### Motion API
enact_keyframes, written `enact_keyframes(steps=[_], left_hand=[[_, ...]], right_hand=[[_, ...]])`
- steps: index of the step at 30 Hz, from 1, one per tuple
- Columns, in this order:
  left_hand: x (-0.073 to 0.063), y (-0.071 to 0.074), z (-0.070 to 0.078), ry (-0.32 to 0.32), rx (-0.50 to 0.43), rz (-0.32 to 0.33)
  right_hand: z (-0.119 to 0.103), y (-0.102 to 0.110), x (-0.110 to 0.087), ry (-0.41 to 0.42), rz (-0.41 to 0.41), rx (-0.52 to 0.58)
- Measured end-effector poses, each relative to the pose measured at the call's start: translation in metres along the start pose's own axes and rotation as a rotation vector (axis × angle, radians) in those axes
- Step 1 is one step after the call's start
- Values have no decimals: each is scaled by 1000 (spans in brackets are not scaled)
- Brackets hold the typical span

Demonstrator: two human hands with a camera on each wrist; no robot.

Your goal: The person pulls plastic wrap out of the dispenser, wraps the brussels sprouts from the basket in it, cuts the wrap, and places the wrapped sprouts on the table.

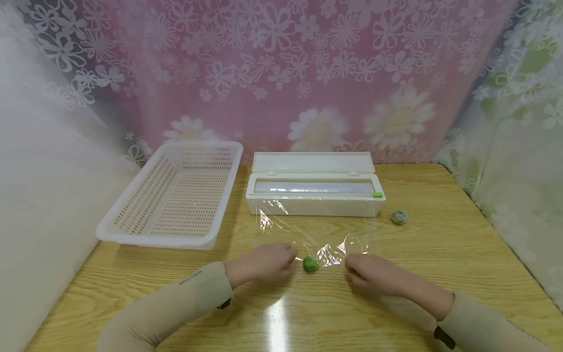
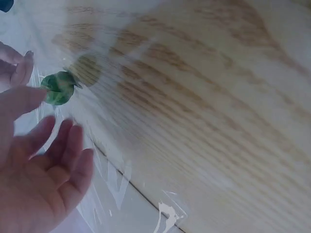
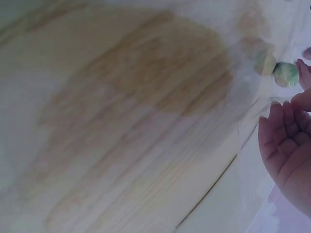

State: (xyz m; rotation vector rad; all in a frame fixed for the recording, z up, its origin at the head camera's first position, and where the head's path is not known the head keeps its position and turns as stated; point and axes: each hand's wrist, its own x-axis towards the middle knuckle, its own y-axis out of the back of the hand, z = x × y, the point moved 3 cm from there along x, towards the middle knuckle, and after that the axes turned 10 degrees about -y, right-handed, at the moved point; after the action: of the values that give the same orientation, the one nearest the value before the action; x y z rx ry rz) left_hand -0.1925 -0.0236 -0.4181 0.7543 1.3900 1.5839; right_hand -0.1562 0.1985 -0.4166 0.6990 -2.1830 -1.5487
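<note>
A small green ball that looks like a Brussels sprout lies on the table between my two hands. A sheet of clear cling film runs from the roll in the white box toward me. My left hand holds the film's near edge left of the sprout, fingers curled. On the right side, my right hand pinches the same edge between thumb and fingers. In the left wrist view the sprout shows just past my left thumb. Whether the sprout lies under or on the film I cannot tell.
A white plastic basket stands at the back left. The box's lid is raised, and a green slider sits at its right end. Right of the box lies a small greyish-green ball, shiny as if wrapped. Floral curtains surround the wooden table.
</note>
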Motion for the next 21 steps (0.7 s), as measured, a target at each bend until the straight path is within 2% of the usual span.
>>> enact_keyframes(steps=[2,5,8,12,15,21], left_hand=[[3,5,1,-1,-37,78],[9,9,7,-19,-25,126],[14,9,15,-55,50,115],[20,5,22,-68,118,86],[24,1,24,-59,144,83],[29,-4,24,-17,159,120]], right_hand=[[3,2,2,-37,-39,102],[5,4,4,-72,-68,221],[6,4,6,-89,-71,299],[8,4,8,-113,-74,364],[9,3,8,-132,-87,402],[9,6,8,-130,-92,446]])
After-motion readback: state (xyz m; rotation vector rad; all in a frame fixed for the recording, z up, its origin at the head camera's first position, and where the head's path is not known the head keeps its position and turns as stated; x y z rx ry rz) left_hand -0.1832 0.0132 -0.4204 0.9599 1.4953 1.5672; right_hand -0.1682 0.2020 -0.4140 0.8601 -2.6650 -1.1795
